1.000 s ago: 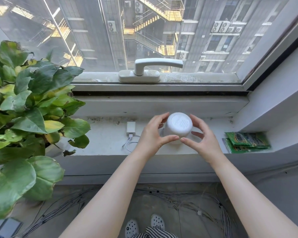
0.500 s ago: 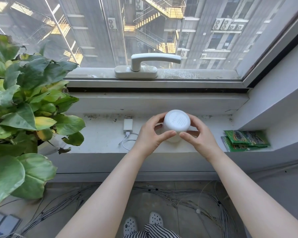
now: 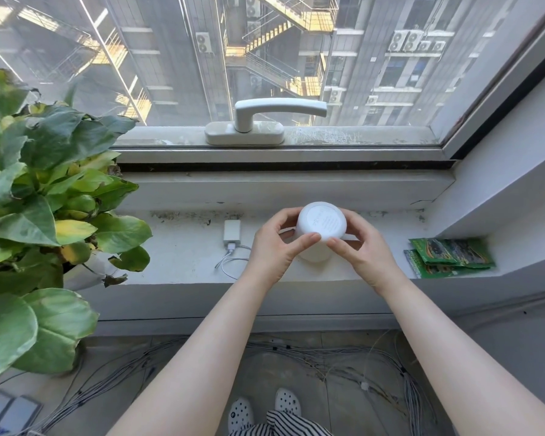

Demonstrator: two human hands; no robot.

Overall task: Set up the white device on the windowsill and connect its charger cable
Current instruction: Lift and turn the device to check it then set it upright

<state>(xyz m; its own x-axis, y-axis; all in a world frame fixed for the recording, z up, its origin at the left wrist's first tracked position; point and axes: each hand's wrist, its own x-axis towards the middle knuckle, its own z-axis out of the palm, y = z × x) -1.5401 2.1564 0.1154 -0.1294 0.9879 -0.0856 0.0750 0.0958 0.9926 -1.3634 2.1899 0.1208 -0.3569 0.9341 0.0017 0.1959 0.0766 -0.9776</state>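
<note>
On the dusty windowsill (image 3: 183,247), both hands — left hand (image 3: 272,248), right hand (image 3: 364,251) — clamp the white device (image 3: 320,229): smooth, rigid, likely light — best gripped round its sides.

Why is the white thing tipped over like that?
It is tilted, not standing flat: the white device shows its round labelled end to the camera while both hands, left hand and right hand, hold it. Why, I cannot tell.

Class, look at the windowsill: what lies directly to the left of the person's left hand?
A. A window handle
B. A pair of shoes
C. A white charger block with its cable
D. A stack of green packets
C: the white charger block with its cable lies on the windowsill just left of the left hand.
</note>
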